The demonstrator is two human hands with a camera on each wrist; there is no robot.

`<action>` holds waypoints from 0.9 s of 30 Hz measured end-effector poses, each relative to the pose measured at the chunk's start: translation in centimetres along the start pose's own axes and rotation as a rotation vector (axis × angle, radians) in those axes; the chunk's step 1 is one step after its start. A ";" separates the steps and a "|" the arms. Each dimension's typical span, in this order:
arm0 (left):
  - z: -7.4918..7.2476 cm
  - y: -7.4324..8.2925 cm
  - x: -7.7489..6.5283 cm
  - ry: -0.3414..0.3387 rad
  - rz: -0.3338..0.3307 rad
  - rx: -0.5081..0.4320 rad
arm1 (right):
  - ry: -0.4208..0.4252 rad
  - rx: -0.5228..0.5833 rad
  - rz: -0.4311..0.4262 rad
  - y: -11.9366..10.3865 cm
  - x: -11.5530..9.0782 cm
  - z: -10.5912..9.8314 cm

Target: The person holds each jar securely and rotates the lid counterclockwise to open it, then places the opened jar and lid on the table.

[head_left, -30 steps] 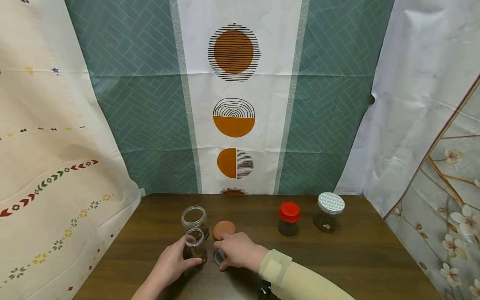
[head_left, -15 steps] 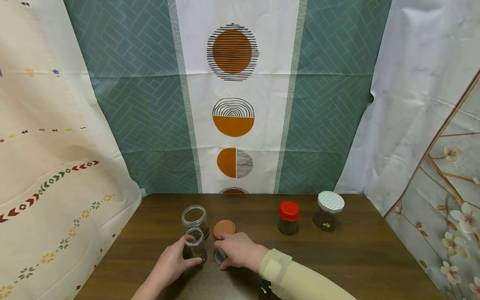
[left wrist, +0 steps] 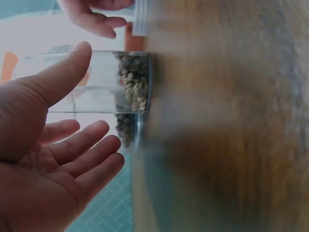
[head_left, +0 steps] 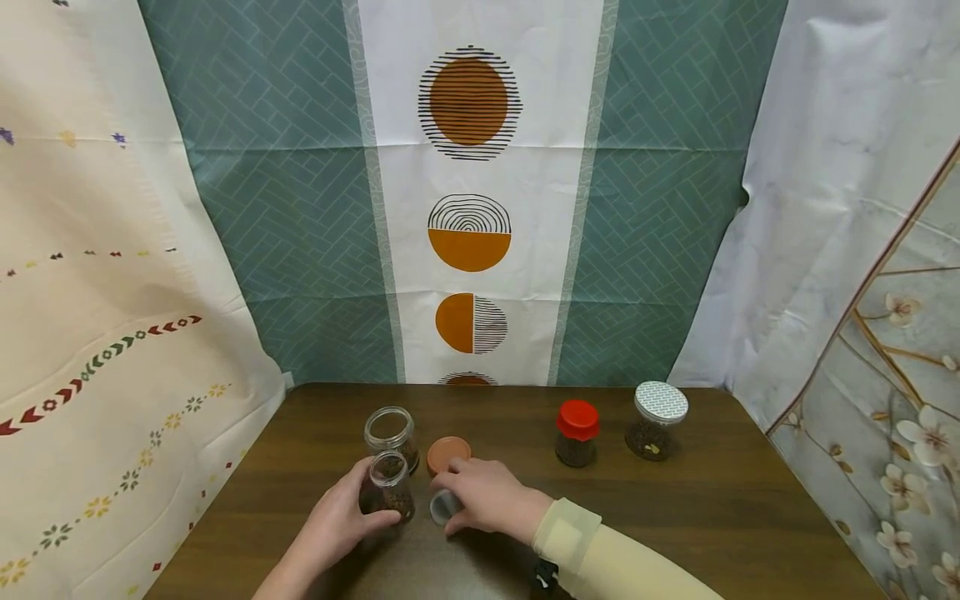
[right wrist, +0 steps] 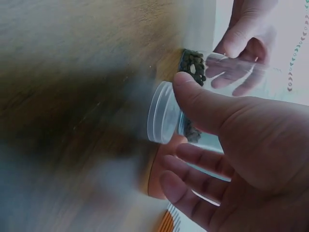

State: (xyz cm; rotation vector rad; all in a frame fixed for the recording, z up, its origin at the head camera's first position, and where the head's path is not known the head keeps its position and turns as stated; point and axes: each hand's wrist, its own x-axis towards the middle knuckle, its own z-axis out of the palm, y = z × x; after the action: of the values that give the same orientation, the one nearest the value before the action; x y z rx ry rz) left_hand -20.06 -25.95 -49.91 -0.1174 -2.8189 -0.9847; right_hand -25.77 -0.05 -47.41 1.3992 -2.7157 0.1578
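My left hand (head_left: 337,517) is beside a small clear jar (head_left: 390,487), lidless and upright on the brown table. Its thumb overlaps the jar in the left wrist view, while the fingers (left wrist: 99,169) are extended and spread. Brown pellet-like pieces (left wrist: 135,82) fill the jar's bottom. A small translucent lid (right wrist: 161,113) lies on the table right of that jar. Around the lid, my right hand (head_left: 491,497) has thumb and fingers parted, with the thumb tip right at its rim. Behind the lid is a flat orange-brown round lid (head_left: 448,452), partly covered by my right fingers.
A wider lidless glass jar (head_left: 390,429) with dark contents stands just behind the small one. Farther right on the table (head_left: 675,517) are a jar with a red lid (head_left: 577,419) and a wider jar with a white patterned lid (head_left: 660,402). Fabric hangings (head_left: 322,250) surround the table.
My right hand has shifted slightly right, and its fingers have parted from the translucent lid, exposing more of it. My left fingers have loosened from around the small jar.
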 end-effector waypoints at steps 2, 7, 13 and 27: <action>-0.3 0.2 -0.1 0.015 0.000 0.004 | 0.026 0.003 -0.011 0.3 -0.4 -0.1; -1.2 0.7 -0.4 0.061 0.018 0.053 | 0.065 0.019 -0.017 1.2 -1.5 -0.3; -1.6 1.3 -0.4 0.142 0.110 0.102 | 0.117 -0.010 -0.016 2.1 -3.2 -0.7; -2.4 4.6 -0.3 0.236 0.210 0.282 | 0.154 -0.058 0.013 3.9 -7.0 -2.1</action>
State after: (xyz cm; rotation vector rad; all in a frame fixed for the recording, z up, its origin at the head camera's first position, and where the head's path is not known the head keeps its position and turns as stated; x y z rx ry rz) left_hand -18.92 -23.85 -45.34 -0.2408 -2.6272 -0.5136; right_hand -24.84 8.09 -46.37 1.2976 -2.5831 0.1784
